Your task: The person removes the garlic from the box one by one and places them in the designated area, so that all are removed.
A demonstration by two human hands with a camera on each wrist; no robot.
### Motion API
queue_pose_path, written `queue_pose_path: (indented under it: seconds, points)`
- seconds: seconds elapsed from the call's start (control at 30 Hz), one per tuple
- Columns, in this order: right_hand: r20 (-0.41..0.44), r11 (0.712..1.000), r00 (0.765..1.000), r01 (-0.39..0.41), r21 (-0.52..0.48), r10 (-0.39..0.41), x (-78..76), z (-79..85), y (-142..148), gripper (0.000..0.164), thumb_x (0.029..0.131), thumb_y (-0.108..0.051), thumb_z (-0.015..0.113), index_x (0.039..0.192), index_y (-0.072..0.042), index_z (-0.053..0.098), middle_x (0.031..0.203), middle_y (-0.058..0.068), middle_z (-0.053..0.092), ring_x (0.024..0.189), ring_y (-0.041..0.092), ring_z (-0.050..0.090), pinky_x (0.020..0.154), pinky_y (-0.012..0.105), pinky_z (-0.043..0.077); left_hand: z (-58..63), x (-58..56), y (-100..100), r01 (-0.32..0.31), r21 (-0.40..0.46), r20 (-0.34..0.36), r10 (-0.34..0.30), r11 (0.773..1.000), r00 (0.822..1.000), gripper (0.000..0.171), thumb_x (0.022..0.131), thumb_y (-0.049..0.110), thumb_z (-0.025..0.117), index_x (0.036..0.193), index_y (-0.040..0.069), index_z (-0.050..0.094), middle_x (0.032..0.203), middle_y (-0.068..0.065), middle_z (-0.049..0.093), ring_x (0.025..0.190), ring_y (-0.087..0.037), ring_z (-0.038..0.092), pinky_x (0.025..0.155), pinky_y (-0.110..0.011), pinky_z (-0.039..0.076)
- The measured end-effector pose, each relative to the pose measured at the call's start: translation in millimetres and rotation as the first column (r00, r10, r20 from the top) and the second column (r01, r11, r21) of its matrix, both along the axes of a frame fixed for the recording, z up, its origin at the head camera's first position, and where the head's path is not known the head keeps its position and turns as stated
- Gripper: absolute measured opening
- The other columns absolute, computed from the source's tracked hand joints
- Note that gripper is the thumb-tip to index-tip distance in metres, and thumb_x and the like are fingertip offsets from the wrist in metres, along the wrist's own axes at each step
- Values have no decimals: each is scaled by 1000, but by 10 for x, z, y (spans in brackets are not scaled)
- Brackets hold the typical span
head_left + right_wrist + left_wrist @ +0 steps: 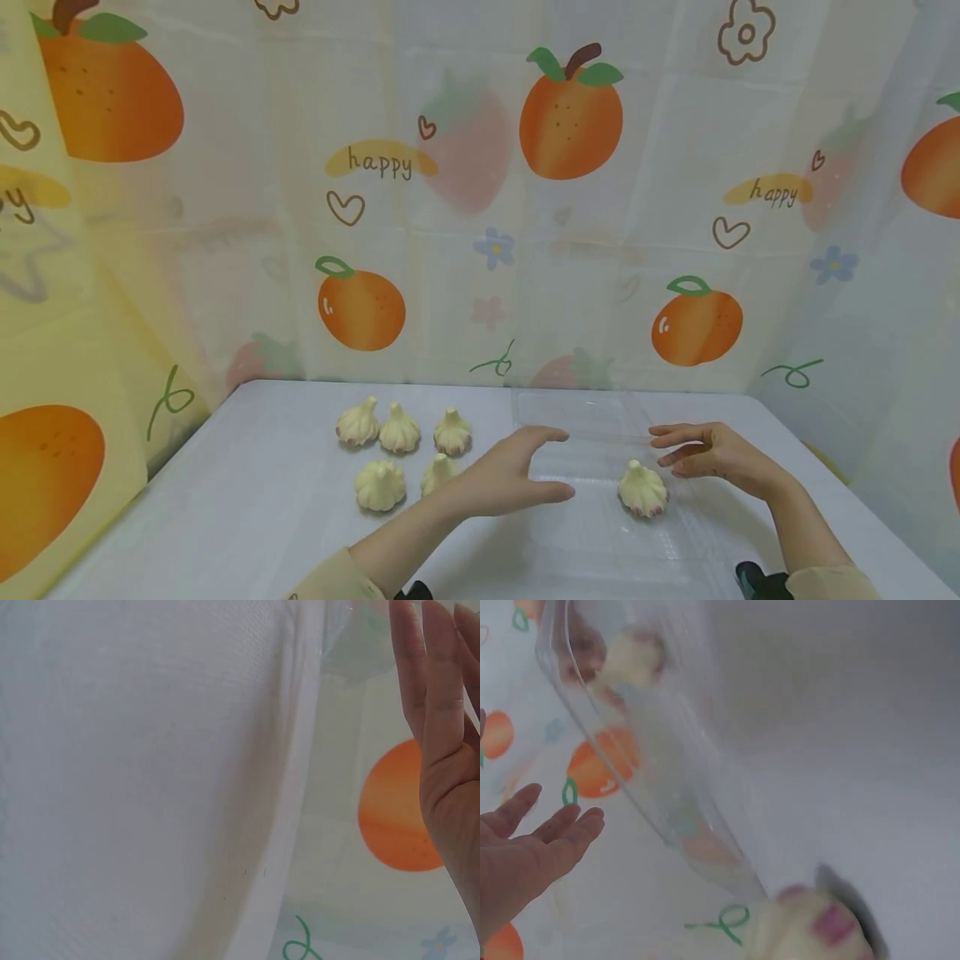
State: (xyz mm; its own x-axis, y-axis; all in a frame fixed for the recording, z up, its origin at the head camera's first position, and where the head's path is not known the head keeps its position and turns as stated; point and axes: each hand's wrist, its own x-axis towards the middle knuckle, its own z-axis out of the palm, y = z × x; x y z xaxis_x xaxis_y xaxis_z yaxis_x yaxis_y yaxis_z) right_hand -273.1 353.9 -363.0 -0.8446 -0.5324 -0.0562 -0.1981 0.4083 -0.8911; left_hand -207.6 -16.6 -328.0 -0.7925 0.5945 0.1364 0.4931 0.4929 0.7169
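Note:
A clear plastic container (592,537) lies at the middle right of the table, with one garlic bulb (643,490) inside it. My left hand (506,475) is held over the container's left side, thumb and fingers spread apart with nothing between them. Just above and right of that bulb, my right hand (716,454) hovers with loosely bent fingers and holds nothing. Extended fingers show on the left hand (536,855) in the left wrist view and on the right hand (446,712) in the right wrist view. Several more garlic bulbs (379,486) sit left of the container, one partly hidden by my left hand.
The white table (247,508) runs back to a fruit-print curtain (480,275), which also hangs along both sides. In the left wrist view, a blurred garlic bulb (810,930) lies near the container's clear wall (615,772).

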Motion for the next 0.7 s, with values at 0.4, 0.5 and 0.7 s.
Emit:
queue_pose_path:
  seconds: [0.4, 0.5, 0.7]
  points:
    - [-9, 1000, 1000, 1, 0, -1, 8, -7, -2, 47, 94, -9, 60, 135, 12, 51, 127, -33, 58, 108, 9, 69, 88, 23, 57, -47, 6, 615, -91, 40, 89, 87, 995, 992, 59, 89, 38, 69, 141, 18, 51, 145, -4, 55, 130, -28, 55, 100, -45, 52]
    - [-3, 1000, 1000, 8, -3, -8, 11, 1, -6, 47, 94, -9, 60, 135, 11, 52, 126, -33, 58, 107, 9, 70, 88, 23, 57, -43, -7, 712, -129, 71, 148, 117, 989, 982, 56, 89, 36, 69, 139, 16, 53, 143, -7, 57, 129, -30, 57, 99, -46, 53]
    - [-10, 1000, 1000, -4, -20, 3, 17, 6, 9, 46, 94, -8, 60, 134, 12, 52, 129, -31, 58, 108, 10, 70, 88, 24, 57, -42, -25, 897, -212, 120, 256, 177, 970, 950, 52, 87, 33, 71, 133, 15, 57, 139, -10, 59, 126, -32, 59, 95, -47, 55]
